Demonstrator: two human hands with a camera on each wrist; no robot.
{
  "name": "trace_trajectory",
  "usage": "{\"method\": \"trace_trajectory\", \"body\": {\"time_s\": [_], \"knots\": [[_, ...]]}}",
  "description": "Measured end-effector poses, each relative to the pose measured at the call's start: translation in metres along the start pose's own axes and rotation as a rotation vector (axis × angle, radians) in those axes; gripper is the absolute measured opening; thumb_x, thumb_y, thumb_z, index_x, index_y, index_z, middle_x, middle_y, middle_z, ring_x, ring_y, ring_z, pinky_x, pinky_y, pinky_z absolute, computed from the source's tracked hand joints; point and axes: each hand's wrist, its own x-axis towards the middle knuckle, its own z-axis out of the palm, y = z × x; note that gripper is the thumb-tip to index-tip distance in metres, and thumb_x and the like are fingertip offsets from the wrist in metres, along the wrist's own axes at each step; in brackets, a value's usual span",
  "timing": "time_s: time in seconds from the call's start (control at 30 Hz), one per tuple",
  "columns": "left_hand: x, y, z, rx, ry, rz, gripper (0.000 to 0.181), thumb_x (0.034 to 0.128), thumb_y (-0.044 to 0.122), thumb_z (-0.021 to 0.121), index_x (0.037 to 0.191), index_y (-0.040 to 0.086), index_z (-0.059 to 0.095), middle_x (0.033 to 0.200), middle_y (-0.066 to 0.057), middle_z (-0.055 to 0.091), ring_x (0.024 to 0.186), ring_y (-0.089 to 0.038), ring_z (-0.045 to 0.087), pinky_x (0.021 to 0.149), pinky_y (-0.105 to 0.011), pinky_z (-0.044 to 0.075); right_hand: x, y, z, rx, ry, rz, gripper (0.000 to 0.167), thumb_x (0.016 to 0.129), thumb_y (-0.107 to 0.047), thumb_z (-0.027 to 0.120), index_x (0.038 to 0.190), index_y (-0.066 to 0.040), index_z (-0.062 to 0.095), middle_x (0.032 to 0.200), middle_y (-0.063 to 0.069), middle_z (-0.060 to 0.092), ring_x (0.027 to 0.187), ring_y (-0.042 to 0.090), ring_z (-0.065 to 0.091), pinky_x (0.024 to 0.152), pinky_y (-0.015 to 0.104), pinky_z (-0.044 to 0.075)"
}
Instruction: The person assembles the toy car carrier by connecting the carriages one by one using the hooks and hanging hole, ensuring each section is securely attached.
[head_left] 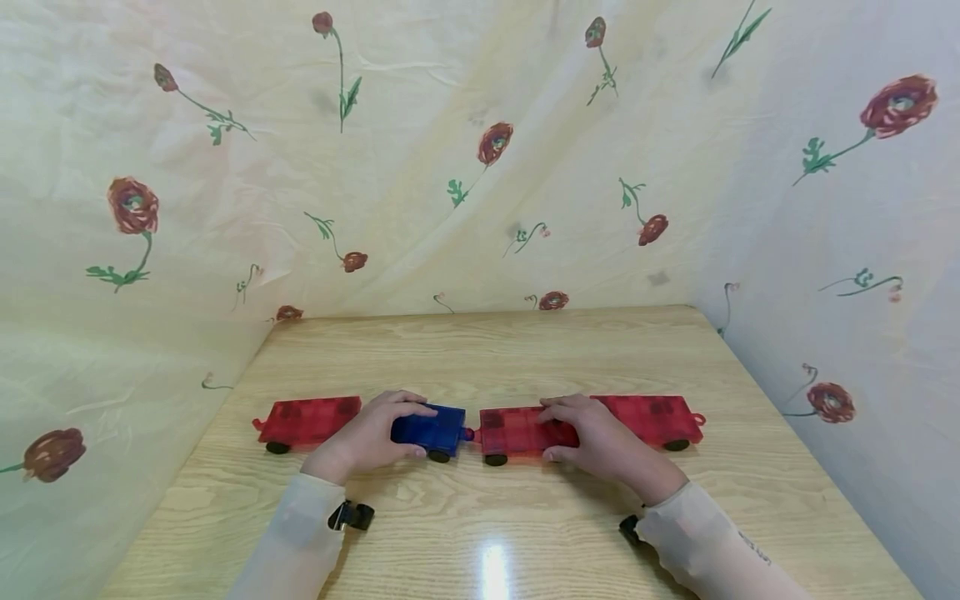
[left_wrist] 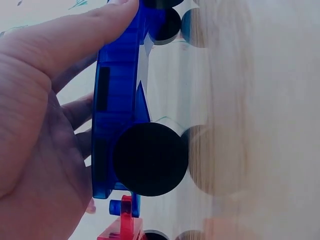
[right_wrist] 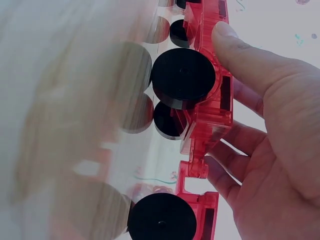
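Four flat toy train wagons on black wheels stand in a row on the table. My left hand [head_left: 375, 429] holds the blue wagon [head_left: 442, 423], thumb on the near side, fingers across the far side. Its end coupling meets a red hook [left_wrist: 126, 215] in the left wrist view. My right hand [head_left: 600, 433] grips the middle red wagon [head_left: 513, 429], thumb on its near edge [right_wrist: 222, 95]. Between the blue wagon and this red one, the couplings [head_left: 470, 434] meet. The left red wagon [head_left: 307, 419] and right red wagon [head_left: 648, 417] are partly behind my hands.
The wood-grain table [head_left: 480, 358] has a glossy surface that reflects the wheels. A flowered cloth [head_left: 420, 167] hangs behind it and along both sides. Black wrist straps with cameras [head_left: 360, 516] sit on both forearms.
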Motion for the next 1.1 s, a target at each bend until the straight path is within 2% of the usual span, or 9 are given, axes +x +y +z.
{"method": "trace_trajectory", "body": {"time_s": [0.1,0.27,0.37,0.47,0.57,0.83,1.1], "knots": [[0.000,0.000,0.001,-0.016,-0.002,0.011,0.060,0.0852,0.034,0.090,0.140,0.033,0.067,0.154,0.007,0.049,0.149,-0.032,0.035,0.116,-0.060,0.038,0.000,0.000,-0.001,-0.010,-0.007,0.007,0.048,0.085,-0.034,0.090,0.129,-0.021,0.073,0.153,0.007,0.055,0.139,0.035,0.050,0.111,0.057,0.044],[0.003,0.003,0.002,-0.069,-0.002,0.011,0.059,0.0885,0.040,0.086,0.143,0.034,0.064,0.158,0.008,0.046,0.156,-0.047,0.016,0.116,-0.074,0.024,-0.001,0.001,-0.005,-0.001,-0.008,0.019,0.049,0.086,-0.038,0.089,0.130,-0.022,0.072,0.155,0.005,0.053,0.141,0.035,0.048,0.112,0.057,0.043],[0.006,0.007,0.002,-0.089,0.014,0.026,0.059,0.0906,0.045,0.083,0.145,0.035,0.062,0.158,0.008,0.046,0.155,-0.043,0.024,0.115,-0.071,0.029,-0.002,0.003,-0.010,0.023,0.003,0.028,0.049,0.086,-0.040,0.089,0.129,-0.023,0.072,0.156,0.005,0.052,0.142,0.036,0.047,0.112,0.058,0.042],[0.009,0.013,0.003,-0.100,0.023,0.044,0.059,0.0921,0.048,0.080,0.146,0.037,0.059,0.157,0.007,0.045,0.150,-0.031,0.036,0.114,-0.062,0.038,-0.003,0.007,-0.016,0.031,0.014,0.043,0.050,0.086,-0.040,0.088,0.130,-0.024,0.072,0.156,0.005,0.051,0.143,0.038,0.046,0.112,0.061,0.041],[0.013,0.020,0.003,-0.103,0.037,0.048,0.060,0.0933,0.049,0.079,0.148,0.039,0.056,0.155,0.009,0.046,0.146,-0.024,0.041,0.112,-0.057,0.042,-0.005,0.013,-0.023,0.015,0.032,0.068,0.052,0.086,-0.040,0.089,0.132,-0.023,0.072,0.156,0.005,0.052,0.142,0.040,0.046,0.111,0.064,0.041],[0.024,0.039,0.005,-0.089,0.086,0.048,0.055,0.0948,0.047,0.077,0.145,0.038,0.057,0.142,0.019,0.051,0.139,-0.019,0.049,0.111,-0.053,0.046,-0.013,0.030,-0.033,0.027,0.035,0.097,0.057,0.087,-0.036,0.088,0.137,-0.016,0.069,0.155,0.008,0.052,0.141,0.040,0.048,0.109,0.060,0.046],[0.042,0.052,0.013,-0.070,0.056,0.092,0.055,0.0965,0.044,0.077,0.147,0.033,0.057,0.142,0.013,0.053,0.140,-0.020,0.048,0.112,-0.052,0.045,-0.019,0.049,-0.038,0.066,0.026,0.159,0.062,0.087,-0.040,0.088,0.139,-0.015,0.067,0.154,0.009,0.053,0.142,0.040,0.046,0.110,0.063,0.042]]}}
